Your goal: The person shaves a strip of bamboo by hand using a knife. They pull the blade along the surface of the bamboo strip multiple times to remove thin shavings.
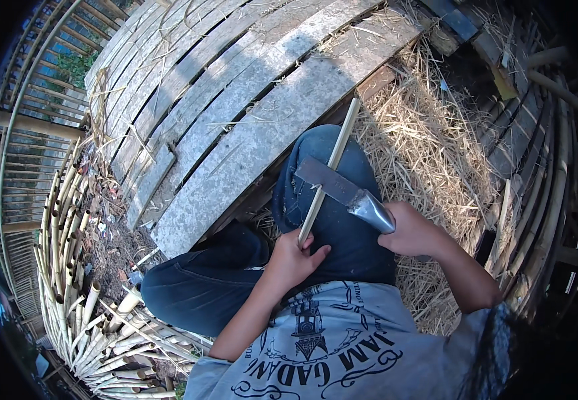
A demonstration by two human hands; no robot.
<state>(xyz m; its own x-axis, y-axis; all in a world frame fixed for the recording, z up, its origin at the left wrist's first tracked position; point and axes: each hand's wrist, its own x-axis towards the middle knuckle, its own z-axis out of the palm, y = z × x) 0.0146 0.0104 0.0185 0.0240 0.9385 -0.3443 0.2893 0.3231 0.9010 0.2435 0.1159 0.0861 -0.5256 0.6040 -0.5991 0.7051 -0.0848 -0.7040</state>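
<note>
My left hand (295,259) is closed around the near end of a pale bamboo strip (343,137), which runs up and away across my raised knee (332,220). In my right hand (412,230) is a broad-bladed knife (330,181) with a shiny metal collar below the blade. The blade lies across the strip at about its middle, and a small curl of shaving shows at the blade's edge. Part of the knife's handle is hidden inside my right fist.
Weathered wooden planks (235,133) form a platform ahead, with dark gaps between them. A heap of bamboo shavings (429,127) covers the ground to the right. Many cut bamboo poles (112,353) lie at the lower left, beside a bamboo fence (39,153). More long poles (545,220) stand at the far right.
</note>
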